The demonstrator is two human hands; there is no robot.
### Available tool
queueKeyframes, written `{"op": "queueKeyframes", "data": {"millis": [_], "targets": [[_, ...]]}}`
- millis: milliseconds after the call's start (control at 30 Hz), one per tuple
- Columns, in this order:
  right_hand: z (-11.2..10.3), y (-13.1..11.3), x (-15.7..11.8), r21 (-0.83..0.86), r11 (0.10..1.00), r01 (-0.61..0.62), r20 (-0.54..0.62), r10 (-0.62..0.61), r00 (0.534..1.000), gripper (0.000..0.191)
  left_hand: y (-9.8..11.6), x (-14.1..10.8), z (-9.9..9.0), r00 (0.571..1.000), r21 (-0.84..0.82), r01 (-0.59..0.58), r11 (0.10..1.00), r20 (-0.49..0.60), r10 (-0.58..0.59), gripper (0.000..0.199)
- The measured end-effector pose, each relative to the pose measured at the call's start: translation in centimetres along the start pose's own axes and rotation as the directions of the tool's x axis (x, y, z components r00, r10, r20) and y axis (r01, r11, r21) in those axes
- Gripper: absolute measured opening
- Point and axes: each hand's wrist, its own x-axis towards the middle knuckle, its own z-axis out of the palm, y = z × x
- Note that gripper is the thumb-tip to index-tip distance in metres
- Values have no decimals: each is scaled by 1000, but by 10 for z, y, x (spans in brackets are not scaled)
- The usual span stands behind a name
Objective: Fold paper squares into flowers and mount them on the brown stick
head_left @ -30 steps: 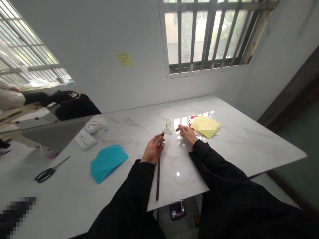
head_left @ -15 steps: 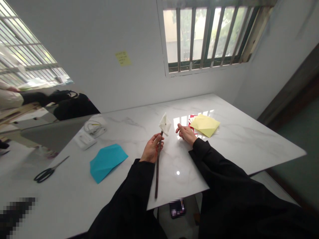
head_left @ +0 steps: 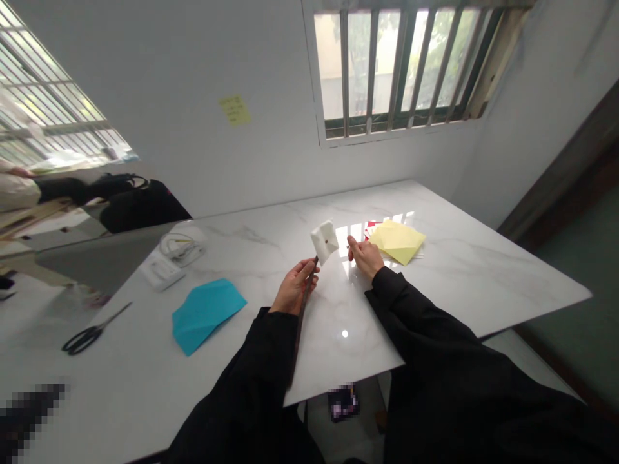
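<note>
Well left of a white paper pinwheel (head_left: 324, 241), scissors (head_left: 87, 337) lie on a marbled table (head_left: 488, 267), followed by a white box (head_left: 163, 274), any contents hidden, a coiled cable (head_left: 182, 249) and a creased blue sheet (head_left: 209, 315). Just below the pinwheel, which tops a dark stick (head_left: 300, 319), a person's left hand (head_left: 291, 289) clamps the shaft. The folded paper looks light and easily crushed, the stick stiff, making the shaft the safer hold. Just right of the pinwheel, the right hand (head_left: 366, 258) curls, its grip unclear; farther right lies a yellow sheet (head_left: 400, 241).
</note>
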Motion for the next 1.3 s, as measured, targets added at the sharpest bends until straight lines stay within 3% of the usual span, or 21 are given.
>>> {"op": "queueKeyframes", "data": {"millis": [233, 433, 633, 900, 967, 1133, 1300], "targets": [[2, 2, -1, 66, 997, 39, -70, -34, 997, 56, -2, 2, -2, 1000, -4, -9, 1000, 2, 9, 57], [-5, -4, -4, 140, 985, 101, -113, -86, 990, 69, 0, -1, 1, 1000, 40, 11, 999, 15, -11, 62], [-7, 2, 3, -80, 994, -70, -58, 65, 996, 83, 1, -2, 1, 1000, 27, 8, 1000, 4, -8, 57], [-7, -2, 0, 23, 999, 46, -166, -41, 985, 77, 0, -1, 2, 1000, 11, 13, 1000, 2, -13, 61], [-8, -3, -1, 62, 997, 45, -137, -36, 990, 79, 0, -1, 2, 1000, 9, 17, 1000, 2, -17, 62], [-5, -1, 2, 35, 999, -37, 64, 35, 997, 86, 0, 0, 1, 1000, -2, 17, 1000, -2, -17, 61], [-6, 0, 2, 15, 999, -29, -61, 30, 998, 84, 0, 0, 1, 1000, -2, 12, 1000, 3, -12, 61]]}}
